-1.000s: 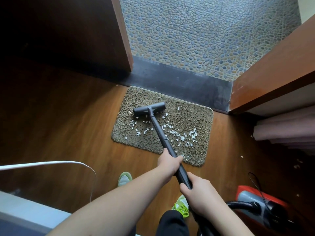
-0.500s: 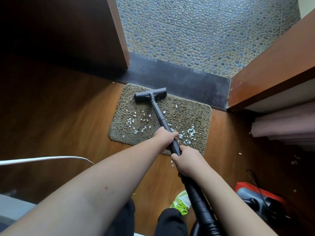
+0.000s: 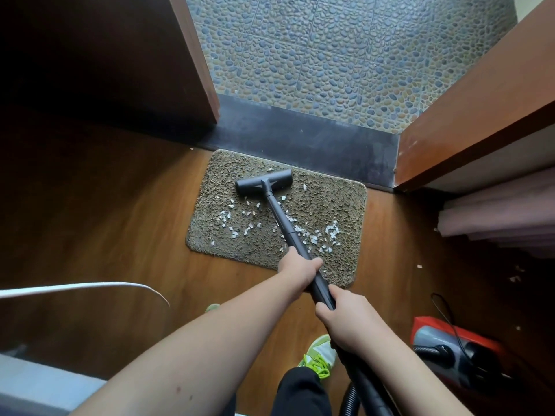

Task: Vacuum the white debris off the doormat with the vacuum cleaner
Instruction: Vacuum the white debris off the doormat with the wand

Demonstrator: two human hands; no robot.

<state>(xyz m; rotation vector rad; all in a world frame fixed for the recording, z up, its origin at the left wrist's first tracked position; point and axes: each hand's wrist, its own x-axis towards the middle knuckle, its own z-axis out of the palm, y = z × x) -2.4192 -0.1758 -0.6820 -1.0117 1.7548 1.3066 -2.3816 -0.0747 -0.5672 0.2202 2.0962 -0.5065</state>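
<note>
A shaggy brown doormat (image 3: pixel 330 205) lies on the wooden floor before a dark threshold. White debris (image 3: pixel 237 226) is scattered across its near half, thickest at the right (image 3: pixel 327 235). The vacuum's dark T-shaped floor head (image 3: pixel 264 183) rests on the mat's far part, and its black wand (image 3: pixel 282 220) runs back toward me. My left hand (image 3: pixel 297 270) grips the wand over the mat's near edge. My right hand (image 3: pixel 345 316) grips it lower down, just above the ribbed hose (image 3: pixel 354 397).
The red and grey vacuum body (image 3: pixel 450 349) sits on the floor at the right with a black cord. Wooden door panels (image 3: pixel 480 115) flank the pebble-tiled floor (image 3: pixel 345 55) beyond. A few white bits (image 3: pixel 515 277) lie right of the mat. A green shoe (image 3: pixel 319 355) is below.
The floor head was pushed to the mat's far edge, then drawn back toward me to the mat's far-middle part. Both hands stayed on the wand.
</note>
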